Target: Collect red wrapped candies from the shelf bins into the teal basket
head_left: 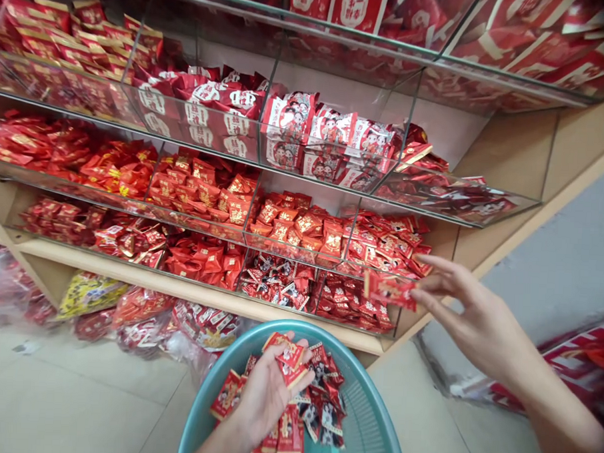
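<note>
My right hand (459, 300) pinches a small red wrapped candy packet (386, 289) by its end, between thumb and fingers. That packet hangs in front of the lower right shelf compartment. Palm up, my left hand (267, 388) cradles a few red-and-gold candy packets (290, 356) under its partly curled fingers. Below it stands a teal plastic basket (374, 396). Inside the basket lie more red packets (290, 432) and a pile of red-and-black packets (327, 408).
Tiered wooden shelves with clear dividers (350, 236) hold many red packets in compartments. Plastic bags of packets, one a yellow bag (91, 294), lie under the lowest shelf board (130, 272). A grey wall (566, 251) stands at the right, above the tiled floor (89, 384).
</note>
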A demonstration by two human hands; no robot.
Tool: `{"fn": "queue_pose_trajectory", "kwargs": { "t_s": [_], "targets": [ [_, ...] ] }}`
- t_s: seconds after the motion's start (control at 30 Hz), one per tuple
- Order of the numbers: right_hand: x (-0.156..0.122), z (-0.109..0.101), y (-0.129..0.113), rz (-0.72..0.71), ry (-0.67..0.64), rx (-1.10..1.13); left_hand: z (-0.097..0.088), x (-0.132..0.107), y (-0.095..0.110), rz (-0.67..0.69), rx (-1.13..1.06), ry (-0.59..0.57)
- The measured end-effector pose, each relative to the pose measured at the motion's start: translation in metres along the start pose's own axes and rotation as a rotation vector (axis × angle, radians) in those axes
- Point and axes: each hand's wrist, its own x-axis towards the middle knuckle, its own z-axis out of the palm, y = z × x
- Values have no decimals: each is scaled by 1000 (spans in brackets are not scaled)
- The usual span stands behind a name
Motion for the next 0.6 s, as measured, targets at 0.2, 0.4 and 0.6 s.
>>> {"fn": "queue_pose_trajectory", "kwargs": {
  "t_s": [0.2,0.4,0.6],
  "targets": [
    [-14,31,-25,24,-669,382,1,-9,-4,-161,168,-160],
    [-7,67,-39,-86,-1175,561,3,-19,-13,-295,283,-311],
    [-3,108,-31,-145,-1282,667,3,-25,-20,-385,219,-379]
  ]
}}
